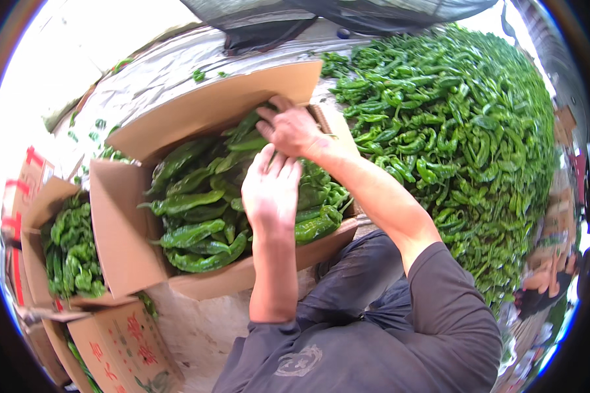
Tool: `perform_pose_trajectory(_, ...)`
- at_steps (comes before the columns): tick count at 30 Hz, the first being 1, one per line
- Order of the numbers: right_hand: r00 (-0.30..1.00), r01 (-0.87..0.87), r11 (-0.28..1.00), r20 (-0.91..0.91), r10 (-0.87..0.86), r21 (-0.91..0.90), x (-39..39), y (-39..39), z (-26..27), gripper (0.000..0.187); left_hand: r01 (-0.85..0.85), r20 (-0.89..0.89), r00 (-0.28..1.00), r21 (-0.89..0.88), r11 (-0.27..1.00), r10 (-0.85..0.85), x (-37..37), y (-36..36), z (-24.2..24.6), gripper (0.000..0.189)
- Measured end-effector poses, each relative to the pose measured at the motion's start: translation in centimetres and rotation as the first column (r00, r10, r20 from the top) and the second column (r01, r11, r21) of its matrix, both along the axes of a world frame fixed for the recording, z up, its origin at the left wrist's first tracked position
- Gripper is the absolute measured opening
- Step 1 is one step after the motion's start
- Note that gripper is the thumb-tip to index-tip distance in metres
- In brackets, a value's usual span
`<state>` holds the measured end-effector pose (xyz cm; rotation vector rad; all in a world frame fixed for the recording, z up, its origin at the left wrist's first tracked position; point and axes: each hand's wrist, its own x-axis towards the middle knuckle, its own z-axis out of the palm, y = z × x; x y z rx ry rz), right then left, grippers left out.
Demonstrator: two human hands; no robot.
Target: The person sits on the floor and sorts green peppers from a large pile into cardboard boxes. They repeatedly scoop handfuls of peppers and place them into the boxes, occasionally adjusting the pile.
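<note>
An open cardboard box [128, 236] full of long green peppers [191, 201] lies before me, its flaps folded outward. Over the middle of the box is my left hand [273, 184], fingers extended and slightly blurred, its palm side hidden. My right hand [290, 125] reaches across to the far right part of the box, fingers curled down at a dark green pepper [250, 123] near the far flap; whether it grips the pepper is not plain. The fingertips of the left hand overlap the right wrist area in the view.
A large heap of green peppers [452, 123] spreads on the right. At the left stand another pepper-filled box [32, 260] and a printed carton [123, 344]. Dark netting [275, 34] hangs at the top. Another person [545, 290] is at the far right.
</note>
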<state>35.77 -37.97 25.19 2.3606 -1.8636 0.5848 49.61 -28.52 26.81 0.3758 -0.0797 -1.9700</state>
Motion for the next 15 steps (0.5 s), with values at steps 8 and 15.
perform_pose_trajectory(8, 0.985, -0.018, 0.939, 0.169, -0.043, 0.344, -0.5, 1.2, 1.7, 0.066, -0.262, 0.699, 0.155, -0.652, 0.712, 0.698, 2.0, 1.5, 5.1, 0.033)
perform_pose_trajectory(15, 0.954, -0.119, 0.991, 0.282, 0.099, 0.056, -2.9, 4.7, 2.0, 0.062, -0.236, 0.022, 0.757, -0.923, 0.305, 0.653, -6.8, 15.3, 7.0, 0.04)
